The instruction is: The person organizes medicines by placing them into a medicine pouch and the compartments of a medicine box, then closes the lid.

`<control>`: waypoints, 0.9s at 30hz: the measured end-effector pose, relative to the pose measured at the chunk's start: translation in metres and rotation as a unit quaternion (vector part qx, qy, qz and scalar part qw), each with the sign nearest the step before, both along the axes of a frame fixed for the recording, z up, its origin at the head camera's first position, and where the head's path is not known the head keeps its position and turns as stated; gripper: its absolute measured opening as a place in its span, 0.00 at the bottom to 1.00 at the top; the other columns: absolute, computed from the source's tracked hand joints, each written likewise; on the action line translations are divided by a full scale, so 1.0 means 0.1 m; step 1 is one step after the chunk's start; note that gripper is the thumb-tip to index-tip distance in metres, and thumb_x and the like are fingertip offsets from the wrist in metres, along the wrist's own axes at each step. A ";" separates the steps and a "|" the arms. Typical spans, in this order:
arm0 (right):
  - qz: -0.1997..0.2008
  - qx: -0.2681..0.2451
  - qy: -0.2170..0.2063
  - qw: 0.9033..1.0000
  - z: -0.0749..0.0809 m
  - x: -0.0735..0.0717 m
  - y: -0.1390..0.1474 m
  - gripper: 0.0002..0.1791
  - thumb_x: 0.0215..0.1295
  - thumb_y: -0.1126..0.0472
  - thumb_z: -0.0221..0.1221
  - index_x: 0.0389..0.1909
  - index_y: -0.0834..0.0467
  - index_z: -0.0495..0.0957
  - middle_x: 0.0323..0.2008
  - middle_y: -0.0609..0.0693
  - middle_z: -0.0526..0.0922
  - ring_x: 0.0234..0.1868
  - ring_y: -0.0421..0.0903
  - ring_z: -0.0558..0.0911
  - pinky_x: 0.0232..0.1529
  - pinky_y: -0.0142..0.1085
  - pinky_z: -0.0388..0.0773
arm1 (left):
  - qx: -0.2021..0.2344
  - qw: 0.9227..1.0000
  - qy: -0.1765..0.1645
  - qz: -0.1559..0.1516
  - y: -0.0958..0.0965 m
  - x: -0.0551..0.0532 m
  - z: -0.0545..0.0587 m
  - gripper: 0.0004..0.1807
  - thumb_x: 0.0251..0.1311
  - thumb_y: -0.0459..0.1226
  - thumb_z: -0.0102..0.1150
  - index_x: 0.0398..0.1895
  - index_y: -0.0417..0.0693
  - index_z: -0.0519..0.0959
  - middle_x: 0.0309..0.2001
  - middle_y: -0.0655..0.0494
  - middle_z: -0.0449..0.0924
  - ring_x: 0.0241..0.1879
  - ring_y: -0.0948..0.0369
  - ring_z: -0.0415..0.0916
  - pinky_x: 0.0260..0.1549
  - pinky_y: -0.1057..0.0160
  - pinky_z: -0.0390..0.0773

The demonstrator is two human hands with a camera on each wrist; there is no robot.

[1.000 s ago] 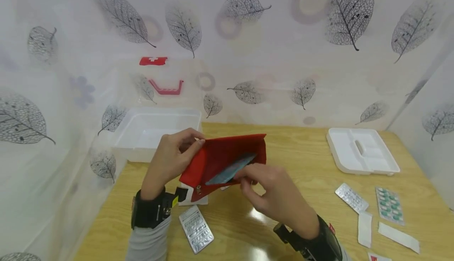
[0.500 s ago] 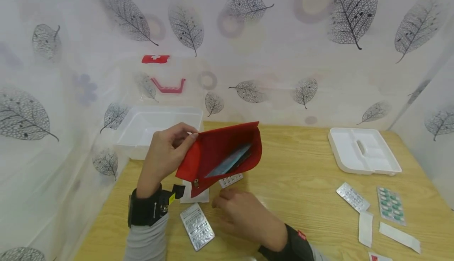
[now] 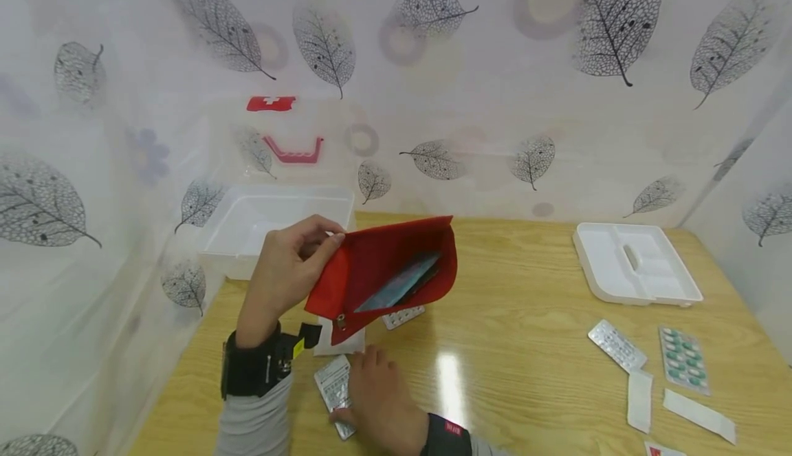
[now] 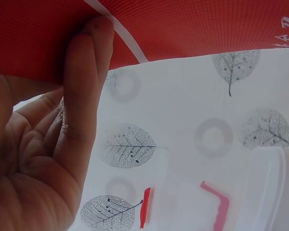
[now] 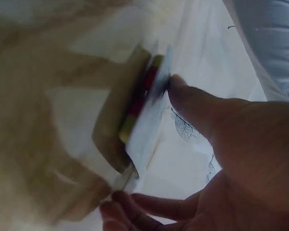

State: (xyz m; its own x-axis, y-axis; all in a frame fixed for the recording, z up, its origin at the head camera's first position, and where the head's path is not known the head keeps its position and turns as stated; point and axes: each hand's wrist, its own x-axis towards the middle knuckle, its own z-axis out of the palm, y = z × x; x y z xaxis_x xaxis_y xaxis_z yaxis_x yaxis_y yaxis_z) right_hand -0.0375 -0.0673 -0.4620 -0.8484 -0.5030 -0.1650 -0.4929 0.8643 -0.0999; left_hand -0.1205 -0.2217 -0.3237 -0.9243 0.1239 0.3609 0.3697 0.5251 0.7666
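My left hand (image 3: 287,270) pinches the upper left edge of a red fabric pouch (image 3: 359,270) and holds it above the table, its mouth gaping toward me. Inside lies a flat light-blue packet (image 3: 396,287) with something dark beside it. Below the pouch, my right hand (image 3: 380,397) grips a silver blister pack (image 3: 331,380) by its edges, thumb on one side and fingers on the other. In the right wrist view, red and yellow capsules show on the underside of this blister pack (image 5: 149,127). The left wrist view shows thumb and finger on the red fabric (image 4: 183,29).
A translucent white box (image 3: 238,263) stands behind my left hand. Under the pouch lie a small blister pack (image 3: 403,317) and a white square packet (image 3: 346,347). At right are a white divided tray (image 3: 640,263), two blister packs (image 3: 683,360) and white strips (image 3: 699,415).
My right hand has left the pouch's mouth and moved down and left to the silver blister pack, taking hold of it. The left hand and pouch shifted slightly left and up.
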 end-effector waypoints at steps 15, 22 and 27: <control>0.103 -0.043 0.009 0.994 0.11 -0.02 0.17 0.20 0.61 0.59 0.68 0.52 0.49 0.74 0.39 0.44 0.83 0.37 0.41 0.81 0.28 0.32 0.75 | 0.005 1.000 0.000 -0.006 0.00 0.00 0.03 0.05 0.70 0.36 0.61 0.44 0.46 0.83 0.33 0.51 0.87 0.27 0.64 0.86 0.27 0.62 0.86; 0.159 -0.065 0.015 0.985 0.36 -0.06 0.32 0.16 0.61 0.63 0.67 0.47 0.45 0.77 0.33 0.39 0.81 0.29 0.36 0.79 0.25 0.30 0.71 | 0.002 1.000 -0.005 -0.003 0.00 0.01 0.03 0.05 0.70 0.38 0.61 0.44 0.48 0.83 0.32 0.52 0.87 0.25 0.65 0.85 0.26 0.62 0.86; 0.155 -0.160 0.004 0.975 0.72 -0.06 0.53 0.16 0.64 0.61 0.66 0.51 0.44 0.80 0.33 0.39 0.83 0.27 0.32 0.77 0.24 0.25 0.69 | 0.001 1.000 -0.009 -0.011 0.00 0.01 0.02 0.05 0.71 0.38 0.60 0.44 0.48 0.83 0.33 0.52 0.87 0.25 0.65 0.84 0.26 0.61 0.86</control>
State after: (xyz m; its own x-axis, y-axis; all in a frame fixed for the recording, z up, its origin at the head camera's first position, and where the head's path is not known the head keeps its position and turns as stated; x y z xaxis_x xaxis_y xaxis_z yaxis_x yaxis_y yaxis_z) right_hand -0.0435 -0.0144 -0.3895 -0.6476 -0.7604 0.0486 -0.7278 0.5984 -0.3350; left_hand -0.1192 -0.2215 -0.3222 -0.9280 0.1431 0.3440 0.3665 0.5165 0.7739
